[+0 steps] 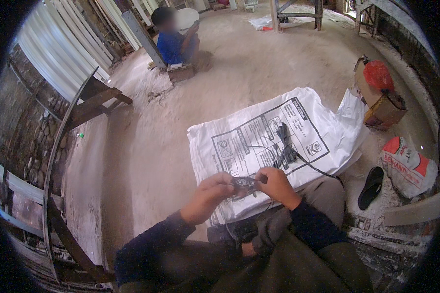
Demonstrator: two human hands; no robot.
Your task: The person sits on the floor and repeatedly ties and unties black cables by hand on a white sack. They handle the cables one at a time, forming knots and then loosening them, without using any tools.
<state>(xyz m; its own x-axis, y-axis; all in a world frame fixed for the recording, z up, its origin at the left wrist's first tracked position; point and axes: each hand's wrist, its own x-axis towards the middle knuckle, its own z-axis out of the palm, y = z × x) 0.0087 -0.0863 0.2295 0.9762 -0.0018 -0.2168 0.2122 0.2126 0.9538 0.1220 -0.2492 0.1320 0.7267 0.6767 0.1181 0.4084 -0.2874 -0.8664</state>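
Note:
My left hand (214,191) and my right hand (276,185) come together over the near edge of a white printed sack (205,136) laid flat on the ground. Fingertips of both hands pinch a small dark looped thing (244,185), thin and partly shiny; its exact kind is too small to make out. Just beyond my right hand, a tangle of black cord (288,154) lies on the sack. One black strand runs from it toward my bent right knee (322,198).
A black flip-flop (371,188) and a red-and-white sack (409,167) lie at right. Behind them stands a cardboard box (386,111) with a red plastic bag (378,76). A person in blue (170,47) sits far left, near corrugated sheets (58,44). A wooden frame (90,100) stands left.

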